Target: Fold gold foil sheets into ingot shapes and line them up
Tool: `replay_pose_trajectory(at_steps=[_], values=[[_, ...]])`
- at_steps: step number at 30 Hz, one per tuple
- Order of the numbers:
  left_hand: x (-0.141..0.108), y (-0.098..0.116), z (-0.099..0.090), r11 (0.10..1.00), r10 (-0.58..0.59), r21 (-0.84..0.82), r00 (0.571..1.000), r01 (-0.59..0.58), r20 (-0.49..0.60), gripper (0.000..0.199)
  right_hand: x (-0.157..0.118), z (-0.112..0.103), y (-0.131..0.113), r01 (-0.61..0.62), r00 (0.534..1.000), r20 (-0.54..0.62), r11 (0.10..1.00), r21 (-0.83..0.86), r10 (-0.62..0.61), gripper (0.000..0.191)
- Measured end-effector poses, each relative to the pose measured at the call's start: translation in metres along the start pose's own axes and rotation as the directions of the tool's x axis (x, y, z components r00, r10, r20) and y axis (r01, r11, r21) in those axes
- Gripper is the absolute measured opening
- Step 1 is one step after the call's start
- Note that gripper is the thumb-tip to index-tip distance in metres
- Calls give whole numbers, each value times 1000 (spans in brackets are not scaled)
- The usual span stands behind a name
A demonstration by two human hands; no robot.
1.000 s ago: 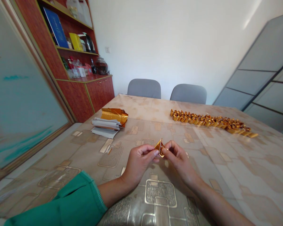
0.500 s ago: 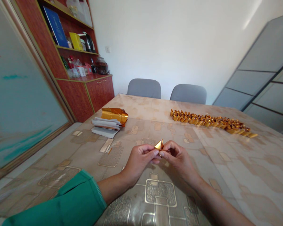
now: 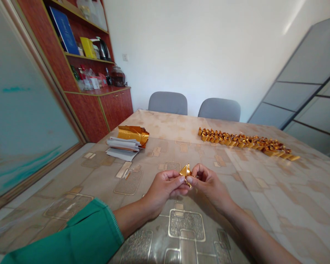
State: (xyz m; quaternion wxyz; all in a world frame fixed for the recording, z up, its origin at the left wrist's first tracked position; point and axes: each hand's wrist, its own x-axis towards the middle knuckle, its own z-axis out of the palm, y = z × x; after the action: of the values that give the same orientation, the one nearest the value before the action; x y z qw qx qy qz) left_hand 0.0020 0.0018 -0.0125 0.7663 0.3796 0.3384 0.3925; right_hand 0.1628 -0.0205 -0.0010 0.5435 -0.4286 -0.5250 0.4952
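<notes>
My left hand (image 3: 165, 189) and my right hand (image 3: 209, 185) meet above the table, pinching a small folded piece of gold foil paper (image 3: 186, 172) between their fingertips. Part of the fold is hidden by my fingers. Farther up the table lies a stack of white paper sheets (image 3: 122, 146) with a gold foil sheet bundle (image 3: 133, 134) on top. To the right stretches a long row of folded gold foil ingots (image 3: 244, 143), well beyond both hands.
The patterned tablecloth (image 3: 187, 223) covers the table. Two grey chairs (image 3: 167, 102) stand beyond its far edge. A red wooden cabinet (image 3: 99, 110) with shelves of bottles, a kettle and a blue binder is at the left, beside a glass panel.
Both hands have shifted slightly lower and closer together, and the gold foil piece has turned a little between the fingers.
</notes>
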Motion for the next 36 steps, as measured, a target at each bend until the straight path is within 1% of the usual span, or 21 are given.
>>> replay_pose_trajectory(at_steps=[4, 9, 12, 16, 19, 21, 30, 36], values=[[-1, 2, 1, 1000, -17, -22, 1000, 18, 9, 38, 1, -2, -1, -5, 1000, 22, 1000, 8, 5, 41], [0, 2, 0, 999, -36, 23, 998, 35, 53, 37, 2, -4, 2, -48, 996, 72, 998, 48, 44, 42], [1, 3, -1, 999, -48, 24, 998, 47, 43, 37, 2, -6, 6, -63, 994, 86, 998, 29, 60, 43], [2, 5, 0, 1000, -19, 0, 1000, 19, 8, 36, 3, -10, 4, -80, 991, 102, 997, -14, 81, 42], [2, 4, 0, 999, 22, -36, 999, -23, -30, 36, 3, -12, 0, -82, 992, 90, 996, -45, 86, 40], [2, 3, 0, 998, 37, -43, 999, -38, -37, 36, 3, -13, -2, -86, 993, 74, 994, -65, 90, 40], [1, -1, 0, 1000, 22, 13, 1000, -21, -21, 37, 4, -8, 5, -82, 997, 5, 991, -109, 83, 44], [1, 1, 2, 1000, 22, -11, 999, -22, -29, 41, 4, -10, 2, -96, 995, 15, 988, -120, 99, 45]])
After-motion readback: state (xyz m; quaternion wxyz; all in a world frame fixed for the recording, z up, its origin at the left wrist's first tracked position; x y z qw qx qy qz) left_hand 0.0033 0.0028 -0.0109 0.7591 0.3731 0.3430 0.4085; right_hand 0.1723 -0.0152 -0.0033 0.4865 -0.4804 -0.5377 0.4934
